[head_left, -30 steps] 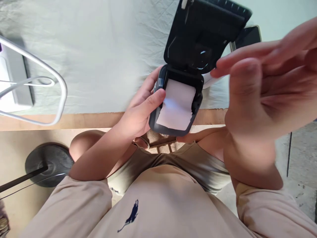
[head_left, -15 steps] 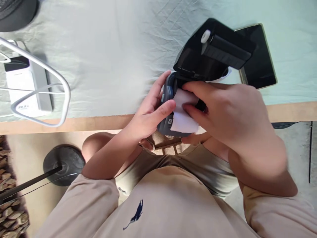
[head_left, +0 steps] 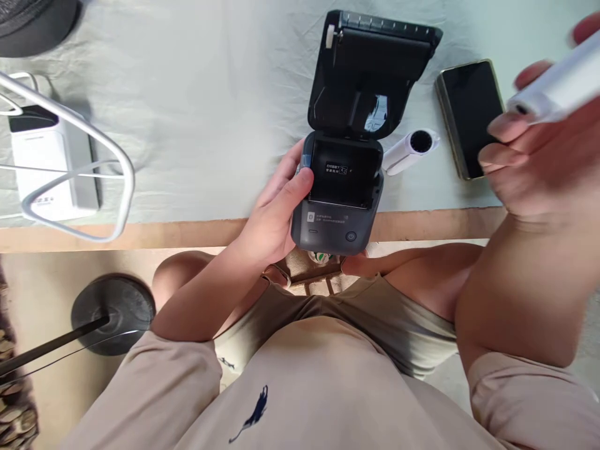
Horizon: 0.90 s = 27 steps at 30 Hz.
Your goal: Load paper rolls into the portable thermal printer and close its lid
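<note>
My left hand (head_left: 276,219) is closed round the left side of a dark grey portable label printer (head_left: 332,222), its thumb on the rim. The printer's black lid (head_left: 363,69) is tipped up and back, and the paper bay (head_left: 344,178) shows bare with a small printed label inside. At the far right, my right hand (head_left: 529,156) grips a white paper roll (head_left: 562,78), partly cut off by the frame edge. Another white roll (head_left: 400,153) lies on the table just right of the printer.
A phone (head_left: 473,112) lies to the right on the cloth-covered table (head_left: 197,125). At the left are a white box-like device (head_left: 44,169) and a looped white cable (head_left: 124,162). A dark round object (head_left: 35,25) is at the top left. The wooden table edge (head_left: 117,234) runs below.
My right hand has drawn the white paper roll out of the printer and carried it up to the far right. The printer has turned to face me more squarely, in my left hand.
</note>
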Motion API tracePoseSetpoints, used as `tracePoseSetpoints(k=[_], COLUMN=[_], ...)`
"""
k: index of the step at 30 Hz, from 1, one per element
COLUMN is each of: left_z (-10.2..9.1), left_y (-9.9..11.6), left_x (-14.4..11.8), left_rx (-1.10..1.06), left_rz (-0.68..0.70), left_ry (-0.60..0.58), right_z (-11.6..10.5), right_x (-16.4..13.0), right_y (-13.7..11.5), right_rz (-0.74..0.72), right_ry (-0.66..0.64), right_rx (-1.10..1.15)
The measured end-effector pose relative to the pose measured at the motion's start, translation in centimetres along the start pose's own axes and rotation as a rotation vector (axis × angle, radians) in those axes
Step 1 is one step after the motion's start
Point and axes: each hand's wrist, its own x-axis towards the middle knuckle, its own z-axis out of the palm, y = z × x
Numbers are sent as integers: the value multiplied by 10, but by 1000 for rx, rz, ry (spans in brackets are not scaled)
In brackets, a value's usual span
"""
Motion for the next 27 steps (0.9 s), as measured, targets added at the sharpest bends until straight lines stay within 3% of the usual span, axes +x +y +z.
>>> tracePoseSetpoints(k=[2, 4, 9, 14, 15, 18, 19, 23, 27], left_z=[0, 0, 1, 3, 3, 5, 5, 5, 3], left_y=[0, -1, 0, 3, 3, 4, 4, 3, 2], left_x=[1, 1, 1, -2, -2, -3, -2, 0, 0], left_rx=[2, 12, 27, -4, -4, 23, 34, 18, -9], left_rz=[7, 4, -8, 14, 12, -19, -29, 9, 35], left_ry=[0, 9, 11, -15, -11, 3, 4, 13, 1], right_z=[4, 19, 48, 40, 40, 48, 54, 78, 88], right_x=[3, -3, -14, -14, -17, -32, -38, -58, -60], right_y=[17, 12, -17, -11, -13, -34, -44, -68, -63], right_rz=[127, 136, -314, -293, -339, -511, -516, -338, -314], right_ry=[62, 111, 68, -71, -49, 193, 222, -50, -30], right_rx=[72, 20, -207, -580, -595, -505, -500, -674, -692])
